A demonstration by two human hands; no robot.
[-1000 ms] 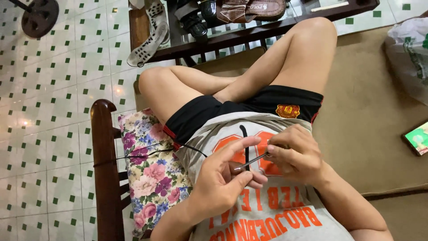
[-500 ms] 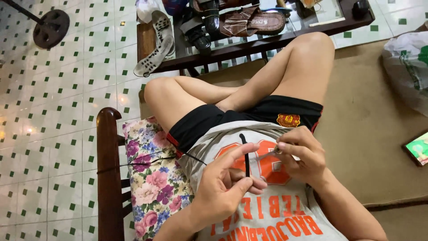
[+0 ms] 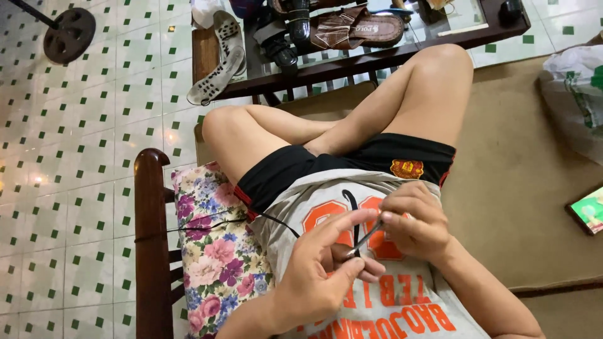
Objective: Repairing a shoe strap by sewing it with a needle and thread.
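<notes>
Nearest the camera: left hand [image 3: 317, 276], fingers curled, thumb and forefinger pinched on the lower end of a thin metal tool [image 3: 363, 240]. Just beyond: right hand [image 3: 414, 221], fingers clenched around the tool's upper end. Tool slanted, spanning the gap between both hands, held close above the grey shirt with orange lettering [image 3: 383, 301]. Tool tip too small to identify.

Thin black cord [image 3: 213, 227] running from under the left hand, leftward across the floral cushion [image 3: 210, 251] to the dark wooden chair arm [image 3: 151, 245]. Second black loop [image 3: 353, 210] hanging on the shirt between the hands; connection to the cord cannot be told.

Beyond the hands: black shorts [image 3: 352, 163], crossed bare legs [image 3: 352, 119], tan seat surface [image 3: 509, 176]. Small lit screen [image 3: 587, 210] at the right edge, white plastic bag [image 3: 575, 88] above it.

Farthest: dark low table [image 3: 352, 59] carrying sandals and shoes, white-and-green tiled floor [image 3: 75, 125], round dark stand base [image 3: 69, 34].

Probable faults:
- Slip of the tool from the pinch, owing to its narrow shaft and small contact area; likely loss into shirt folds or cushion.
- Prick to a fingertip or the shirt if the tip is sharp, given work held against the body.
- Cord snagging on the chair arm, tugging the left hand off position.
</notes>
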